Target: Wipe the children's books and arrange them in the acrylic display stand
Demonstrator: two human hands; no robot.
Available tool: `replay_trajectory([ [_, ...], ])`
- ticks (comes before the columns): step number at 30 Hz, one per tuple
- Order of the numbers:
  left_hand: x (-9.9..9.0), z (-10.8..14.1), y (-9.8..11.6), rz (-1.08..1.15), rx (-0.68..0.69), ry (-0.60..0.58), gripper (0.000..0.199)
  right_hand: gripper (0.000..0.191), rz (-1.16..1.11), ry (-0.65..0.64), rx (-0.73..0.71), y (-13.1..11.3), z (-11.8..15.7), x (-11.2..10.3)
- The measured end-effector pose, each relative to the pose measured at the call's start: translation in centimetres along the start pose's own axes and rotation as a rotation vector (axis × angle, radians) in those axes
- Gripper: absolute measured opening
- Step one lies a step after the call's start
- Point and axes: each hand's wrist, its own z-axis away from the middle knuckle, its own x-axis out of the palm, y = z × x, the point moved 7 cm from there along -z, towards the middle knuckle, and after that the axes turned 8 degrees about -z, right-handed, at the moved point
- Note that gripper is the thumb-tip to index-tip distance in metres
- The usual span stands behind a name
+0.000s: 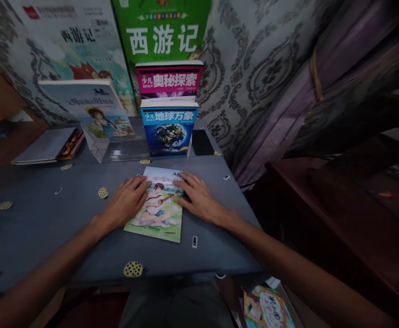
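Observation:
A thin paperback book [159, 218] lies face up on the grey-blue tablecloth, its cover showing a seated figure playing a guitar. My left hand [127, 200] rests along the book's left edge, palm down, fingers stretched toward its upper part. On the opposite side, my right hand [199, 198] has its fingers spread, with fingertips and thumb over the right edge of the cover. Both hands touch the book; their undersides are hidden. Just beyond it, a blue book [170, 130] with a globe stands upright in front of a pink book [170, 82].
A clear plastic stand [97, 145] supports a pale book [88, 107]. Several flat books [45, 146] lie at left, and a black phone [202, 142] lies at right. Large green [163, 34] and white books lean on the wall. Colourful books [268, 307] sit below the table [66, 246].

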Motion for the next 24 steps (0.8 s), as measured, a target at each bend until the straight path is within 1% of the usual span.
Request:
replay_trajectory([
  [2,-0.2,0.3,2.1,-0.042,0.008,-0.012,0.037,0.045,-0.01,0.043,0.036,1.3,-1.2,-0.2],
  [4,-0.3,0.6,5.0,-0.052,0.072,-0.014,0.038,0.042,-0.024,0.082,0.055,2.2,-2.2,-0.2],
  [7,0.0,1.0,8.8,-0.04,0.11,-0.04,0.059,0.038,-0.066,0.132,0.029,2.5,-3.1,-0.1],
  [9,0.3,1.0,10.0,-0.045,0.097,-0.082,0.068,0.034,-0.107,0.165,0.001,2.4,-3.2,-0.3],
  [10,0.4,0.9,10.2,-0.05,0.085,-0.108,0.068,0.033,-0.131,0.177,-0.005,2.4,-3.2,-0.5],
  [12,0.4,0.8,9.8,-0.064,0.06,-0.168,0.063,0.029,-0.184,0.199,-0.001,2.5,-3.1,-0.9],
  [15,0.1,0.9,8.3,-0.102,0.05,-0.253,0.061,0.026,-0.278,0.233,0.024,2.7,-2.8,-1.5],
  [18,-0.4,0.9,6.7,-0.158,0.041,-0.314,0.061,0.027,-0.406,0.26,0.078,3.0,-2.5,-1.8],
  [21,-0.8,0.0,6.0,-0.215,-0.003,-0.333,0.054,0.029,-0.515,0.278,0.124,3.3,-2.2,-1.9],
  [24,-1.3,-1.7,6.5,-0.264,-0.044,-0.32,0.045,0.029,-0.602,0.298,0.155,3.6,-2.1,-1.8],
])
